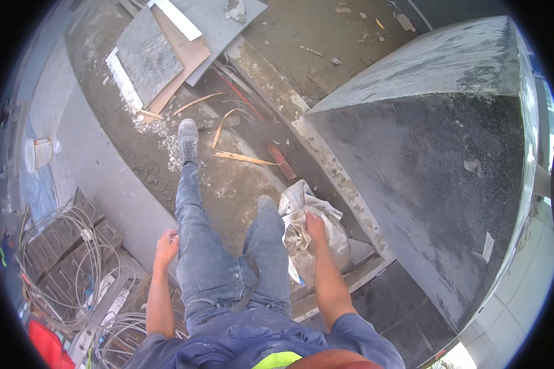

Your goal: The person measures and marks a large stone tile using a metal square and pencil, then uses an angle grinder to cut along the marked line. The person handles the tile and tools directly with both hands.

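At the far left, looped pale cables (74, 295) lie over brown blocks (55, 264), below a white bucket (40, 154) set near a curved grey strip of paving (104, 166). Next to the right, the person's left forearm (159, 301) comes up almost straight from the lower edge, elbow low and close to the body, wrist nearly in line with it. The left hand (166, 247) hangs just beside the left thigh with its fingers half bent toward the body, loosely curled; whether anything small sits within it cannot be told. Beyond it the left leg is stretched forward, its dusty shoe (189, 140) on the rubble-strewn ground, below stacked boards (148, 58). In the middle, splintered wood strips (243, 158) lie near a red brick (281, 161). Just right of the right leg, a dirty white sack (329, 240) slumps on the ground, its mouth crumpled. The right forearm (329, 280) slants up and slightly left from a blue sleeve, reaching down to it; the right hand (315, 226) is closed on the sack's gathered upper part, fingers bent into the fabric. Farther right stands a large grey plastered block (425, 166), with dark tiles (400, 307) below.
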Motion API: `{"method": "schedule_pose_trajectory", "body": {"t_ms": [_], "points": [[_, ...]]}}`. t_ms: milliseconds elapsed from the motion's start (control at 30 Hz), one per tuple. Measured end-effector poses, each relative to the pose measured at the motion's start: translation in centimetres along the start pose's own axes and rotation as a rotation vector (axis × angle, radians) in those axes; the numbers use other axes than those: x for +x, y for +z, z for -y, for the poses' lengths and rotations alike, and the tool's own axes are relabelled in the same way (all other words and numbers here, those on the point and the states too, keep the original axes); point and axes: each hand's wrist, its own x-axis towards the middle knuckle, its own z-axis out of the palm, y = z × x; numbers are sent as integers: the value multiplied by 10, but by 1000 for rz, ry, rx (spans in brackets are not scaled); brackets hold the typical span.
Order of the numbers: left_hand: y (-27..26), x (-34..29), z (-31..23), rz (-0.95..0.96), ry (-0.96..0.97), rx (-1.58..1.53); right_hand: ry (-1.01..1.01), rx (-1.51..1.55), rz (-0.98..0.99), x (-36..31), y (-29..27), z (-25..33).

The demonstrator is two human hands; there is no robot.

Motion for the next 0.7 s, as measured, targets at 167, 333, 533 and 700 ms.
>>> {"method": "schedule_pose_trajectory", "body": {"t_ms": [167, 333, 533, 700], "points": [[-21, 96, 50, 224, -385, -805, -186, -1042, 656, -128, -30, -142], [-120, 144, 43, 279, -438, -995, 326, -76, 89, -136, 27, 67], [-215, 247, 29, 436, -507, -836, 77, 66, 134, -16, 23, 427], [-323, 291, -5, 419, -394, -888, -200, 2, 125, 13, 17, 585]]}}
